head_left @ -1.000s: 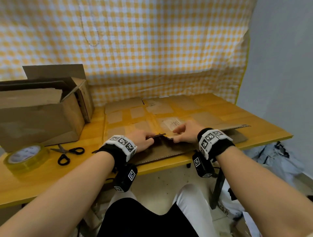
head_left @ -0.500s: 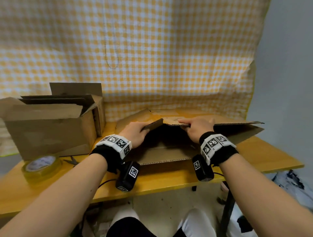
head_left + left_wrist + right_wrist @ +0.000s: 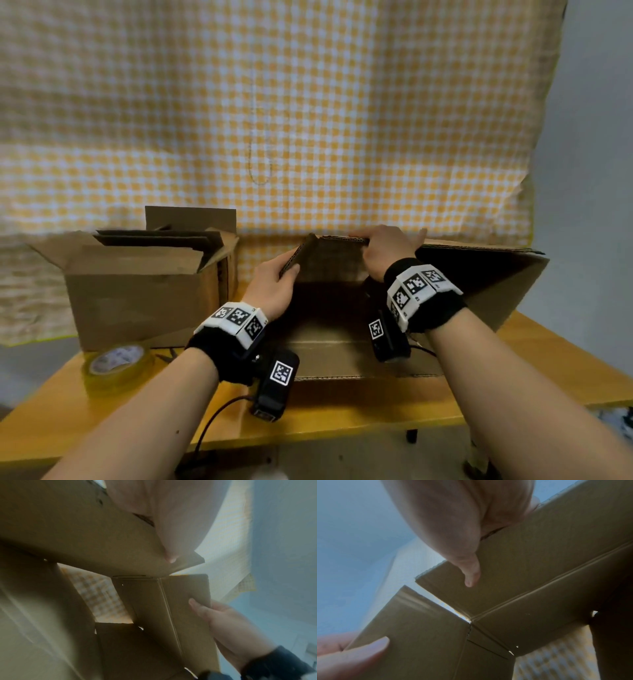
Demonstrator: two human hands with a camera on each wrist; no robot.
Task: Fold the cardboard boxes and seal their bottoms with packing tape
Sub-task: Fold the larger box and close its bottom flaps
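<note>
On the table (image 3: 342,414), both hands' grip pinching cardboard box (image 3: 479,274) flaps: left hand (image 3: 274,284), right hand (image 3: 387,253); interior shadowed.

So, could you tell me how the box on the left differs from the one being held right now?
The left box stands squared up on the table, untouched, with its flaps open on top; the held box is half opened, one panel lying on the table. The left hand and right hand grip the held box's raised edges. Both are plain brown corrugated cardboard.
</note>
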